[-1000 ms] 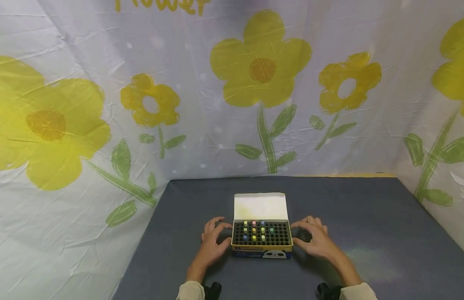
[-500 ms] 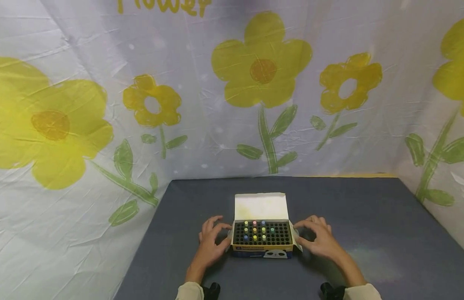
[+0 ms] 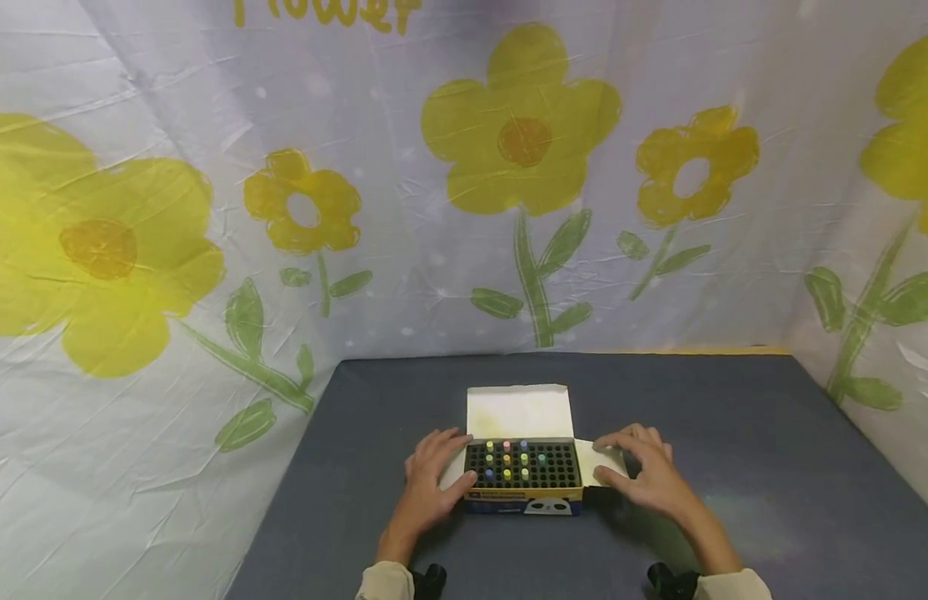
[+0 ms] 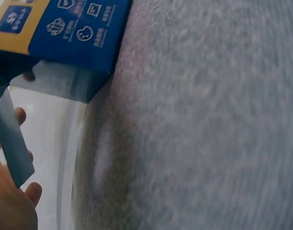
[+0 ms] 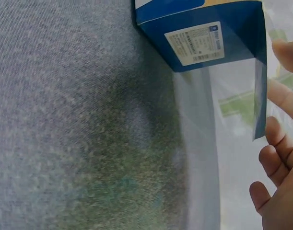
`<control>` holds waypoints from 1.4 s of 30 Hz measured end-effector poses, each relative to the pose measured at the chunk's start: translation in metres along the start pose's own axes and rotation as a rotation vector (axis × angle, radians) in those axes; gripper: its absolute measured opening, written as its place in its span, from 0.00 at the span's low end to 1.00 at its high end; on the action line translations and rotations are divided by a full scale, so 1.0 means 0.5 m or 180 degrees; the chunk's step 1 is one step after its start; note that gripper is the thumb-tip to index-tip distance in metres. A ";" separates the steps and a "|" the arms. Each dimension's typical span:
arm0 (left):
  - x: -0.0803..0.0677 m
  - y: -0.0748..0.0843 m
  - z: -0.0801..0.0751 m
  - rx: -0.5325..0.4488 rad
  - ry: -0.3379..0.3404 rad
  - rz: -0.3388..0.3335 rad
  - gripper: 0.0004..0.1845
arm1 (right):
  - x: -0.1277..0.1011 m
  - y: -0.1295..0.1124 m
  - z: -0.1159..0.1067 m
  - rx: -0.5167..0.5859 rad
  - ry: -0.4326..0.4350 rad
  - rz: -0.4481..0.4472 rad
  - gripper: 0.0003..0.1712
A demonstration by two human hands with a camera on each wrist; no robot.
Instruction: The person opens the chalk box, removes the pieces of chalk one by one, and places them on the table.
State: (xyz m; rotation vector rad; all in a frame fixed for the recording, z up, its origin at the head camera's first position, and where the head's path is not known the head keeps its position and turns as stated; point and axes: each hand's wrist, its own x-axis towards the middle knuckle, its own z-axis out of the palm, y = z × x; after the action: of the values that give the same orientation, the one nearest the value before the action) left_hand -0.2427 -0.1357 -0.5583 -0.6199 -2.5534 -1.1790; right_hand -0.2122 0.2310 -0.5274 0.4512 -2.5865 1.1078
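A blue and yellow cardboard box (image 3: 494, 502) with a panda face on its front stands on the table, its white-lined lid (image 3: 520, 412) raised at the back. Inside, a black holder (image 3: 561, 478) full of round holes carries several small coloured sticks. My left hand (image 3: 428, 479) lies over the left side flap (image 3: 452, 469), thumb and index finger spread along it, tips close to the box rim. On the other side, my right hand (image 3: 651, 471) rests thumb and index finger on the spread right flap (image 3: 587, 463). In both wrist views, relaxed fingers show behind the flaps.
The dark grey table (image 3: 734, 417) extends around the box on all sides. Behind it hangs a pale cloth (image 3: 404, 275) printed with yellow flowers, which also runs along the left and right sides.
Both side flaps have swung outward from the box, showing their white insides. My right hand has moved slightly right with its flap; my left fingers now reach over the left flap toward the rim.
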 end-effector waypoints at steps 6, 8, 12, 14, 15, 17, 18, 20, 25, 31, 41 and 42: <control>0.006 0.007 0.009 0.0066 -0.0193 -0.0175 0.31 | 0.008 -0.021 0.000 -0.0100 0.0115 -0.0134 0.18; 0.006 0.010 0.011 -0.0020 -0.0285 -0.0319 0.32 | 0.011 -0.028 0.004 -0.0134 0.0160 -0.0193 0.20; 0.001 0.010 0.013 -0.0268 -0.0410 -0.0554 0.33 | 0.018 -0.041 0.018 -0.0143 0.0298 -0.0383 0.21; -0.003 0.006 0.015 -0.0420 -0.0424 -0.0655 0.33 | 0.021 -0.047 0.032 -0.0151 0.0372 -0.0507 0.21; -0.006 0.004 0.016 -0.0503 -0.0423 -0.0696 0.33 | 0.022 -0.051 0.039 -0.0143 0.0384 -0.0558 0.21; -0.010 -0.001 0.017 -0.0637 -0.0424 -0.0755 0.33 | 0.023 -0.058 0.053 -0.0151 0.0387 -0.0640 0.21; -0.012 -0.003 0.017 -0.0691 -0.0423 -0.0782 0.33 | 0.024 -0.062 0.060 -0.0156 0.0376 -0.0666 0.21; -0.014 -0.005 0.018 -0.0725 -0.0438 -0.0813 0.33 | 0.025 -0.070 0.072 -0.0195 0.0357 -0.0702 0.21; -0.013 -0.005 0.019 -0.0627 -0.0464 -0.0818 0.33 | 0.033 -0.087 0.089 -0.0438 0.0379 -0.0769 0.21; -0.008 -0.003 0.022 -0.0614 -0.0460 -0.0806 0.34 | 0.045 -0.099 0.101 -0.0668 0.0398 -0.0862 0.19; 0.000 0.001 0.024 -0.0559 -0.0452 -0.0814 0.34 | 0.052 -0.101 0.119 -0.0740 0.0274 -0.0667 0.15; 0.000 0.001 0.025 -0.0571 -0.0452 -0.0827 0.34 | 0.052 -0.101 0.120 -0.0741 0.0274 -0.0642 0.15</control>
State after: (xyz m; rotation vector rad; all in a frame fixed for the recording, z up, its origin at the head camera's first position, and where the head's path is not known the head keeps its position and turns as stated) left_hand -0.2433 -0.1259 -0.5657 -0.4318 -2.7311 -1.5131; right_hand -0.2243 0.1494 -0.5244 0.5791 -2.4898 0.7331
